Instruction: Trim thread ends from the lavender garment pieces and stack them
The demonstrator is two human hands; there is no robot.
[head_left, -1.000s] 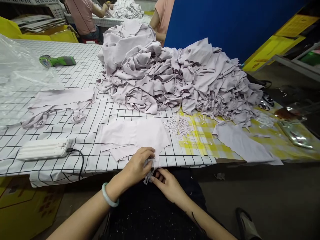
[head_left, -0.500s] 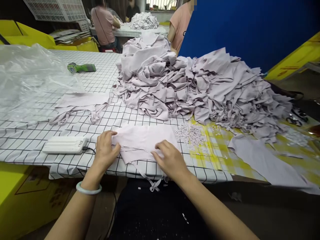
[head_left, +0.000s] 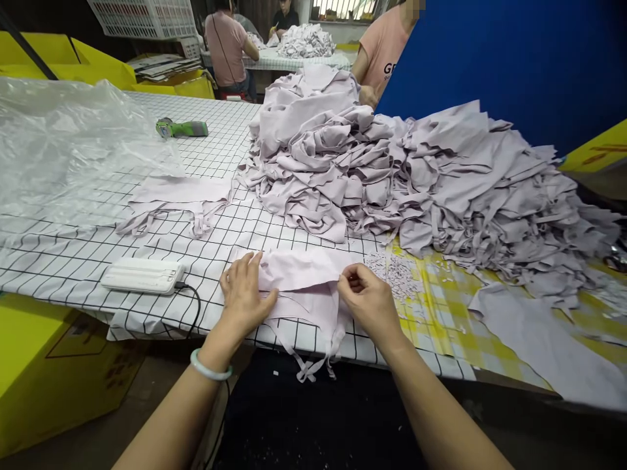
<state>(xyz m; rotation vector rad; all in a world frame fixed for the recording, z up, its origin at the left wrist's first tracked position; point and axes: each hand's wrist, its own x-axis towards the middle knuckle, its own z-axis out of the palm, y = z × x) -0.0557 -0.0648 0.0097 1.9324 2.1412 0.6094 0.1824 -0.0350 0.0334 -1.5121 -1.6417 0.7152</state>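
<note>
A pale lilac fabric piece [head_left: 304, 271] with thin straps lies before me at the table's front edge, its straps hanging over. My right hand [head_left: 367, 297] pinches the right end of its upper layer and lifts that edge a little off the layer beneath. My left hand [head_left: 247, 290] rests on the left end of the cloth with its fingers spread. On the left wrist is a pale green bangle [head_left: 210, 365]. A similar strapped fabric piece [head_left: 181, 189] lies flat farther back on the left.
A big heap of lilac fabric [head_left: 318, 163] stands behind my hands and spreads right. Left are a white power bank [head_left: 142, 275] with a cable, a green-grey handheld tool [head_left: 181, 128] and clear plastic sheeting [head_left: 73, 143]. Small scraps [head_left: 396, 274] lie right. Other people work behind.
My right hand has closed on the cloth's right edge and raised it. My left hand stays on the left end. The view has shifted, so the table appears farther right.
</note>
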